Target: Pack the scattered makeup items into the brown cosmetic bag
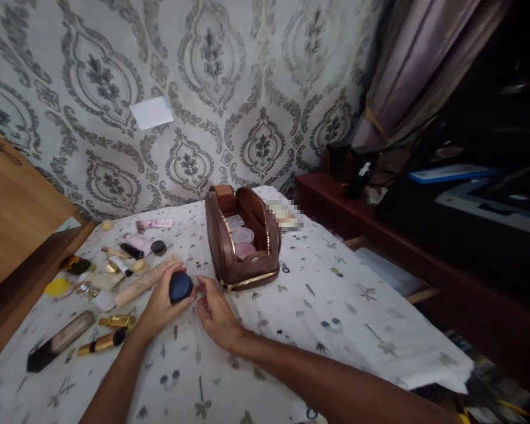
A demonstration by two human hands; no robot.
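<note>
Lower left, the left hand (161, 306) pinched a round dark-blue pot (181, 287) — the right hand (221, 324) was loosely open. Pink round cases (244, 243) sat in the brown leather bag (247, 271), centre — tubes (143, 283) lay outside.

Makeup bag (247, 279) on cloth-covered tbl (357, 312), compacts (243, 237) in it; btls (62, 340) & tubes (157, 224) to its L, wall (260, 65) behind, shelf (329, 199) to R.

Gray damask-patterned wall (212, 65), purple curtain (404, 70), dark red ledge (331, 197), wooden panel (22, 212) at left, dim light
</note>
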